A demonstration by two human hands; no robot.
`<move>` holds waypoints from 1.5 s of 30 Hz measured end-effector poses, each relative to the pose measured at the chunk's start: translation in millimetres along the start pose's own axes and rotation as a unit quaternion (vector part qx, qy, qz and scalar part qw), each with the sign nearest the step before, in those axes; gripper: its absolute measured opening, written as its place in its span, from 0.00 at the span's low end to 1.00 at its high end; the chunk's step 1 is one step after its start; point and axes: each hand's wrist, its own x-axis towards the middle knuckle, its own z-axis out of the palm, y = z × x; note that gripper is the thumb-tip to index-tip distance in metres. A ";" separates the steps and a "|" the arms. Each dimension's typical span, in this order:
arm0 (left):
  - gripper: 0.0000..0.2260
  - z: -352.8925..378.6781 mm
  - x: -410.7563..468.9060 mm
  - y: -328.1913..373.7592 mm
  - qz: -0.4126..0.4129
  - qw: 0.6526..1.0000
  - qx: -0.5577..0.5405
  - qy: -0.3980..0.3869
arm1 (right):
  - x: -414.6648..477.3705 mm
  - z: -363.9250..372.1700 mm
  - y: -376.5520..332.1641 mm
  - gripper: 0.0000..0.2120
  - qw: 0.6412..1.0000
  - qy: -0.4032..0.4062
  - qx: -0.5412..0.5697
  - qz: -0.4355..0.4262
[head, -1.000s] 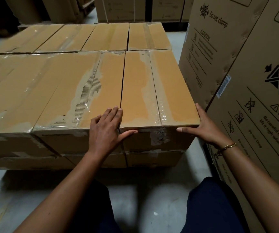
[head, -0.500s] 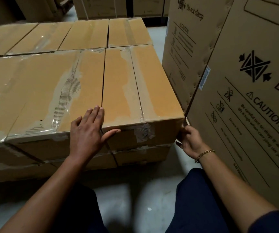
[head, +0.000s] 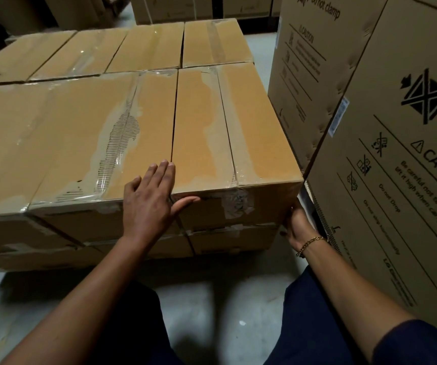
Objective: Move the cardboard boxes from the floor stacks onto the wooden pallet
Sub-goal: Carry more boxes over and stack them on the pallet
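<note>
fingertips of right hand [head: 298,225] behind box [head: 251,133] corner

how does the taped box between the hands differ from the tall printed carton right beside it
The taped box lies low in a stack, while the tall carton rises out of the frame. The taped box is plain, with clear tape across its top; the tall carton bears black caution print and symbols. Both are brown cardboard.
</note>
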 end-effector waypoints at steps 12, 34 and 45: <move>0.45 -0.6 0.0 1.4 -0.006 1.000 -0.003 -0.002 | -9.3 9.0 -4.0 0.21 0.999 0.038 0.003 -0.002; 0.48 -16.4 14.9 -4.3 0.021 0.999 0.019 -0.041 | -29.0 14.8 -113.3 0.48 0.909 0.015 -0.359 -0.210; 0.51 -8.4 18.4 -5.6 0.043 0.997 0.001 -0.066 | -35.9 21.8 -106.3 0.47 0.852 0.072 -0.440 -0.275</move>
